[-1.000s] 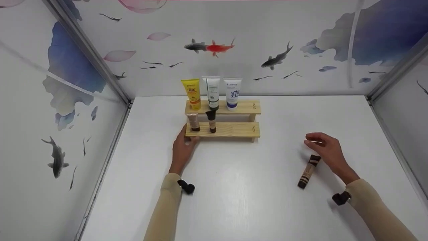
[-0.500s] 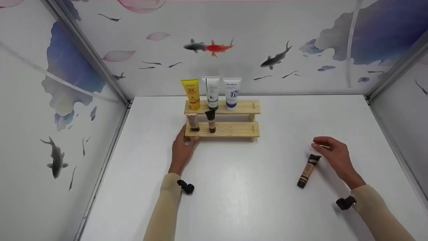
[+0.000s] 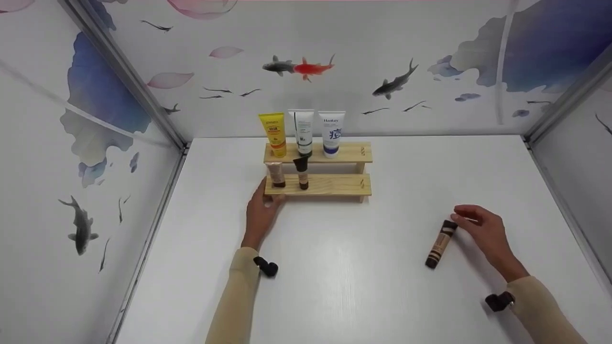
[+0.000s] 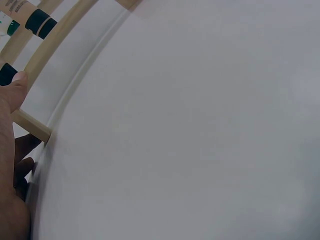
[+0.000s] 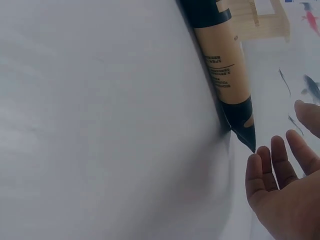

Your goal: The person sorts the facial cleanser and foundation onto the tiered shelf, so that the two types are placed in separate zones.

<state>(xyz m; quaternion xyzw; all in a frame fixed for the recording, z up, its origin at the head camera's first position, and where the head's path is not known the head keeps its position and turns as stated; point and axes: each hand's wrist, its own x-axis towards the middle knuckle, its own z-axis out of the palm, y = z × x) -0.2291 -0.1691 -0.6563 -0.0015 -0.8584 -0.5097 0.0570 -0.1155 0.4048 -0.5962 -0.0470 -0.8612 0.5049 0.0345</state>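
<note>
My left hand (image 3: 260, 212) grips the left end of a two-step wooden rack (image 3: 337, 185); in the left wrist view its thumb (image 4: 19, 82) lies on the lower step's edge, with the fingers round the outer side. At the right, a brown-and-black cosmetic tube (image 3: 441, 244) lies flat on the table. Close by its crimped end hovers my right hand (image 3: 485, 234), holding nothing. The right wrist view shows its fingers (image 5: 282, 167) loosely bent and apart, near the tube's (image 5: 225, 70) dark tip; whether they touch it is hard to tell.
A yellow tube (image 3: 275, 136), a white-and-green tube (image 3: 304, 134) and a white-and-blue tube (image 3: 332, 134) stand on the upper step. Below them stand a small pink tube (image 3: 277, 174) and a dark-capped tube (image 3: 302, 173). Printed panels (image 3: 191, 110) wall the white table (image 3: 344, 277).
My right hand has shifted right and toward me, coming down beside the crimped end of the lying tube. My left hand keeps its grip on the rack, and the tubes stay put.
</note>
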